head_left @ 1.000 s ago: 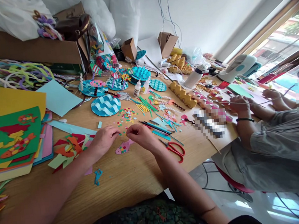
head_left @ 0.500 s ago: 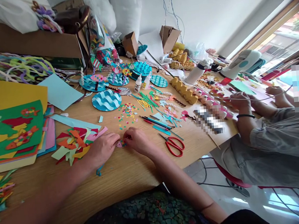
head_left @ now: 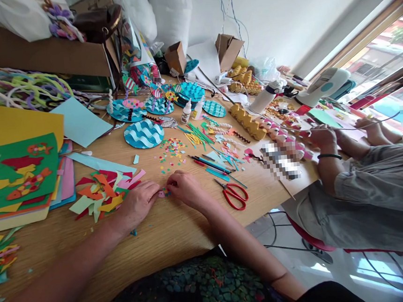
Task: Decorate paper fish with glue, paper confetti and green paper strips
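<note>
A small pink paper piece with coloured dots [head_left: 162, 194] lies on the wooden table between my hands. My left hand [head_left: 144, 199] rests at its left side, fingers pressed together with the tips at its edge. At its right side my right hand [head_left: 182, 185] has thumb and forefinger pinched; whatever is between them is too small to make out. Small coloured paper dots [head_left: 173, 146] are scattered just beyond my hands. Cut paper scraps [head_left: 101, 192] lie in a heap left of my left hand. Red-handled scissors [head_left: 235, 196] lie to the right of my right hand.
Pens [head_left: 209, 164], two white glue bottles [head_left: 186, 112] and a blue wavy paper disc [head_left: 144, 135] lie beyond my hands. Stacked coloured sheets [head_left: 16, 172] cover the left side. Another person's hands [head_left: 323, 136] are at the right.
My left hand has shifted slightly left and is laid lower beside the pink piece. More of the pink piece's dots show. My right hand has barely moved.
</note>
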`<state>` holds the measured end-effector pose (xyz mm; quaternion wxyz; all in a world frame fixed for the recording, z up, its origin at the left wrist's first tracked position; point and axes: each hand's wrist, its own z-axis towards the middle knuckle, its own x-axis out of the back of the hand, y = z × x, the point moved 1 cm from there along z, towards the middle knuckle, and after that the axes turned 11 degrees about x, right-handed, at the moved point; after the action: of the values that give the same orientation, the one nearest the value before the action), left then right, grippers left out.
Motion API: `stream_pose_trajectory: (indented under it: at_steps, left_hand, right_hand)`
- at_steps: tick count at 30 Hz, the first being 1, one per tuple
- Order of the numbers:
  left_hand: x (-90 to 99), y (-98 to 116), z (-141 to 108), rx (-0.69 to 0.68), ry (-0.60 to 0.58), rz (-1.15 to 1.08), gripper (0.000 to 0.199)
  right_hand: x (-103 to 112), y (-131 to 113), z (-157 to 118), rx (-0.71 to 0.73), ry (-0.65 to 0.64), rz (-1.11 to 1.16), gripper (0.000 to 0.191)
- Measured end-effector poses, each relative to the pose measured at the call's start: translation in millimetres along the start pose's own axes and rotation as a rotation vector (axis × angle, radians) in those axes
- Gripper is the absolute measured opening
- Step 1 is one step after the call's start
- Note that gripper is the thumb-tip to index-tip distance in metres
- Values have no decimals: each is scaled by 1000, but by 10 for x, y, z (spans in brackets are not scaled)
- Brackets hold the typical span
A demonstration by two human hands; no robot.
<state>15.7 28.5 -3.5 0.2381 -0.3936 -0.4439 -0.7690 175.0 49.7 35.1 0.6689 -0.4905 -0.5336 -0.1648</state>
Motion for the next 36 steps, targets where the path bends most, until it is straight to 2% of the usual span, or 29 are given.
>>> stream_pose_trajectory:
  at_steps: [17,36]
  left_hand:
    - [-40,-21,-20,3,14,12,19]
    - [7,1,-18,-32,3,22,22]
  right_hand:
    - [-42,4,6,-37,-53,-65,18]
    - [-23,42,-20,-25,-2,-64,12]
